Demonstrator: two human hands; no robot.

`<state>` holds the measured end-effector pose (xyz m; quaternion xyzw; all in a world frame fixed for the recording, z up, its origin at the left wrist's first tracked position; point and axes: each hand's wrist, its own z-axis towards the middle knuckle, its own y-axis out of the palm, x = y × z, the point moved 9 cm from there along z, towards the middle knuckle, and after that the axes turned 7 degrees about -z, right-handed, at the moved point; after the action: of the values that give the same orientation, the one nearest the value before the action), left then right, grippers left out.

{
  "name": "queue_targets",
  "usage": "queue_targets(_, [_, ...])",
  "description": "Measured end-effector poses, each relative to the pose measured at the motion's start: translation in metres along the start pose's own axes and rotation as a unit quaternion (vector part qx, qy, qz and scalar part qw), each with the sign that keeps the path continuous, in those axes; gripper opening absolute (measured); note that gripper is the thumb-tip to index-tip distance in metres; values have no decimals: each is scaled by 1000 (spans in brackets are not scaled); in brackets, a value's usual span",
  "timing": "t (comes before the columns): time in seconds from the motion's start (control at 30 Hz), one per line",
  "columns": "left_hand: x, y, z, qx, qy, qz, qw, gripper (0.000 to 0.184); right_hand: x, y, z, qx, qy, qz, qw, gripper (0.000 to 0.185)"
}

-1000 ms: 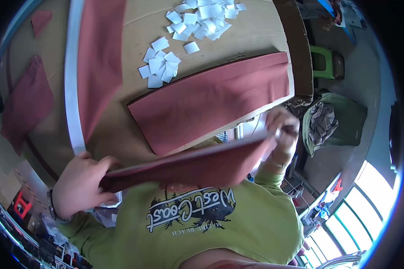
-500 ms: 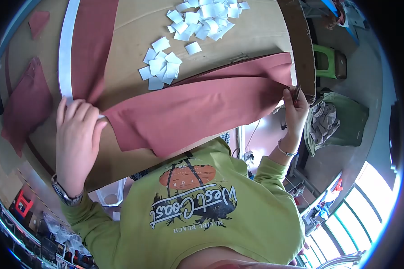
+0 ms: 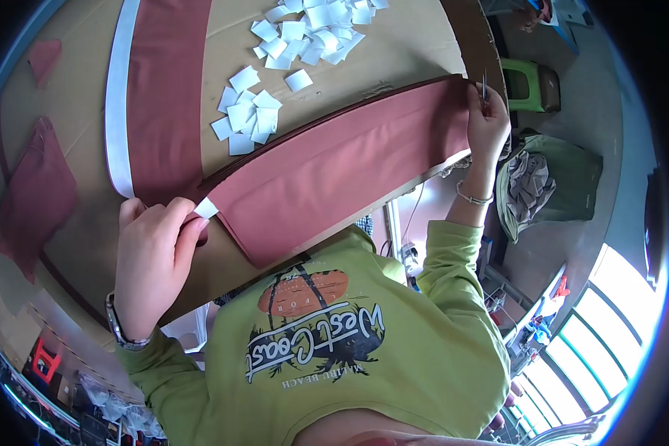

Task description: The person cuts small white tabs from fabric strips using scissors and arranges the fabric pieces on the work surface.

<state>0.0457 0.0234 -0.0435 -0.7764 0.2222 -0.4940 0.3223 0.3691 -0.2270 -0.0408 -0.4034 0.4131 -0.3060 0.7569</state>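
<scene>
A long strip of dusty-red fabric lies folded across the cardboard-covered table in front of me. My left hand pinches the fabric near its left end, with a small white square showing beside the fingertips. My right hand is closed at the strip's far right end. A thin pointed metal tool, perhaps thread snips, sticks up from its fingers. Beyond my left hand runs another red fabric length with a white band along its left edge.
Loose white squares form a large pile and a smaller pile on the cardboard. Red fabric scraps lie at left. Beyond the table's right edge stand a green stool and a green bin holding grey cloth.
The loosely overlapping strip now lies straighter, its layers nearly aligned. My right hand has moved up and away, my left slightly right and toward me. The white square beside my left fingers shows more.
</scene>
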Motion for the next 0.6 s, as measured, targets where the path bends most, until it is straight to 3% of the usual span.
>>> queue_targets(0.17, [10,-4,1,41,8,23,999,6,9,17,5,-60,54,-27,996,24])
queue_targets(0.5, [3,-2,1,110,16,5,994,4,-13,0,0,23,-72,-100,992,26])
queue_targets(0.6, [1,-2,1,101,3,-4,995,5,-42,-6,-24,22,9,-2,1000,24])
